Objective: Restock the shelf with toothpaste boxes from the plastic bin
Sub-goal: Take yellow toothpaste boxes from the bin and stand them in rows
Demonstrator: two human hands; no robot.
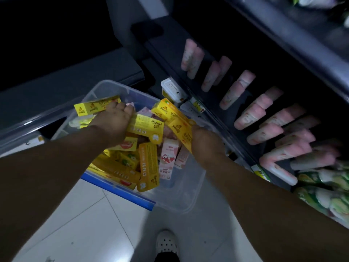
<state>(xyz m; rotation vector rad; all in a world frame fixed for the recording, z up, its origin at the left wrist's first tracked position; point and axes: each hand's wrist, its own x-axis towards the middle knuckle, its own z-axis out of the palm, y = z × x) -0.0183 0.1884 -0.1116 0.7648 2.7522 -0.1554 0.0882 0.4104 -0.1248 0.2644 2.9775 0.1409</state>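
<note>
A clear plastic bin [190, 197] with a blue handle sits on the floor, holding several yellow toothpaste boxes [148, 167] and a few pink ones [167, 159]. My left hand [113, 120] reaches into the bin and grips yellow boxes [94, 107], fingers curled round them. My right hand [205, 140] holds more yellow boxes [173, 114] over the bin's right side; its fingers are hidden behind them. On the dark shelf [217, 110] to the right, pink toothpaste boxes [253, 112] stand in rows.
Green-and-white packets [324, 193] fill the shelf at lower right. Price tags [198, 106] line the shelf edge. White tiled floor [94, 224] lies below, with my white shoe [167, 242] near the bottom. Another dark shelf level [292, 44] is overhead.
</note>
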